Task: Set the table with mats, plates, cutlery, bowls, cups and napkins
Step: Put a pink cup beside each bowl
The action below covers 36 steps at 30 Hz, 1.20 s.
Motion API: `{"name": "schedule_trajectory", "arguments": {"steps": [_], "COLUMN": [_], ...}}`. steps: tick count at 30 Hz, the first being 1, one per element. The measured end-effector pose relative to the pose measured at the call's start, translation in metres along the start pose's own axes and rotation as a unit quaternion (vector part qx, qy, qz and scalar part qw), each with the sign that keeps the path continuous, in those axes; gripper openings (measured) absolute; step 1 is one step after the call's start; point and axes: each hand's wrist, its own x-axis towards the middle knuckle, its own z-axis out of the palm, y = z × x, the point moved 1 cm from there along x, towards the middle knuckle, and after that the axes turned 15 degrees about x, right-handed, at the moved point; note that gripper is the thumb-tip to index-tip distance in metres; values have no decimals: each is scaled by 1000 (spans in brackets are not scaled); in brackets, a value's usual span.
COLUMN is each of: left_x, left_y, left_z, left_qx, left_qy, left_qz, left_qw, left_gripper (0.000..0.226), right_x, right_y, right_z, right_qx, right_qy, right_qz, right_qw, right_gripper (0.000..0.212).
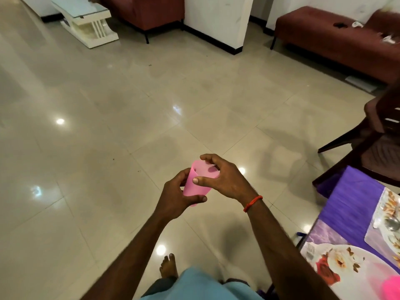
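Floor tiles (pixel 108 105) below; left hand (pixel 176 200) wraps the pink cup (pixel 194 185), right hand (pixel 226 180) pinches its rim. Carry it upright to the corner of the surface (pixel 350 202).

One wide-angle camera, worn on the person's head, is looking forward and steeply down. It is facing across a glossy tiled floor (pixel 108 126) toward a white pillar (pixel 216 18) and a maroon bench (pixel 324 33) far off at the top edge. The left hand (pixel 175 198) and right hand (pixel 227 180), curled around a pink cup (pixel 195 191), are sitting close to the lens, low and centre. A table (pixel 350 202) corner is cutting into the lower right.
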Motion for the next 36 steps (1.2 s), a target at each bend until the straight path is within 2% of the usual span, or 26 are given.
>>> {"name": "schedule_trajectory", "arguments": {"steps": [3, 7, 11, 14, 18, 27, 30, 36], "left_x": [25, 54, 83, 99, 143, 255, 287, 330], "left_y": [-10, -15, -13, -7, 10, 64, 84, 104], "left_z": [-24, -45, -45, -39, -25, 12, 25, 54], "left_qx": [12, 30, 23, 25, 38, 24, 6, 15], "left_qy": [-20, -52, -90, -105, -137, -182, -188, -211], "left_qz": [19, 47, 67, 74, 95, 119, 107, 120], "left_qw": [1000, 997, 993, 991, 985, 976, 976, 970], "left_gripper": [84, 81, 79, 78, 80, 83, 83, 80], "right_x": [19, 30, 38, 43, 60, 128, 145, 164], "right_y": [-6, -9, -8, -7, -2, 6, 6, 18], "right_z": [13, 21, 12, 2, -23, -108, -134, -172], "right_qx": [5, 5, 25, 30, 51, 72, 80, 85], "right_qy": [10, 69, 131, 145, 194, 267, 304, 328], "right_qz": [12, 14, 23, 31, 41, 29, 16, 25], "right_qw": [1000, 997, 991, 988, 979, 960, 949, 940], "right_gripper": [77, 78, 79, 82, 92, 95, 94, 87]}}
